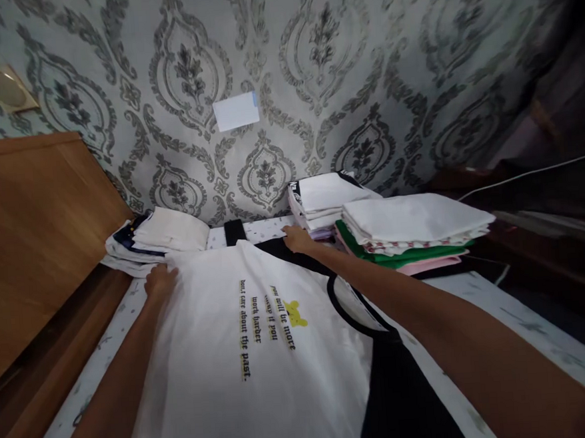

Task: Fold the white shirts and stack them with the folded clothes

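Note:
A white T-shirt [197, 359] with black sleeves and a black collar lies spread sideways before me, its neck toward the right. Dark lettering and a yellow bear are printed on its front. My left hand [160, 281] is closed on the far left corner of the shirt, by the hem. At the far edge, my right hand [298, 240] grips the black sleeve, its arm reaching over the shirt near the collar. The cloth looks slightly blurred along its left side.
Folded clothes [173, 228] are piled at the back left, beside a wooden panel [32, 224]. Two more stacks, one white-topped [325, 193] and one with green and pink layers [412, 217], stand at the back right. Behind is a patterned wall [271, 60]. A black strip [234, 232] lies near it.

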Demonstrator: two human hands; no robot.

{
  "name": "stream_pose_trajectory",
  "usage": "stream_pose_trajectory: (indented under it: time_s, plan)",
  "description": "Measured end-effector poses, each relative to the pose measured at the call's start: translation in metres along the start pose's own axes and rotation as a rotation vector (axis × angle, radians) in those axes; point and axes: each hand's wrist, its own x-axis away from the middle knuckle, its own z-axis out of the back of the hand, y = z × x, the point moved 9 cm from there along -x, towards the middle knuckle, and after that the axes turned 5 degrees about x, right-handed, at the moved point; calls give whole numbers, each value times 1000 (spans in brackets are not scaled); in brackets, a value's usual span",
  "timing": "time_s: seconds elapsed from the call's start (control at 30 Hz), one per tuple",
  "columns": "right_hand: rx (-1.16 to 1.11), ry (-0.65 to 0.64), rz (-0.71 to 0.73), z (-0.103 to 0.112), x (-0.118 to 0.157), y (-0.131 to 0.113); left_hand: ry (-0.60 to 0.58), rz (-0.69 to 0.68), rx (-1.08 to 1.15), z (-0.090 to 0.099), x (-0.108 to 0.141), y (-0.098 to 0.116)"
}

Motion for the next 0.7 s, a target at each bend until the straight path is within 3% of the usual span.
stream_pose_trajectory:
  time_s: [0.13,0.23,0.4,0.6,0.7]
  plan:
    - [105,-42,9,-16,-29,4,38,20,-41,-5,-1,-2]
    - [145,-46,29,-14,-34,4,86,-21,-64,4,2,0]
    - [207,101,-34,2,-16,7,148,-75,-141,17,10,-3]
    - [234,108,-23,5,5,3,72,-123,-311,9,20,3]
    - [233,134,15,16,17,-4,161,-165,-339,23,31,17]
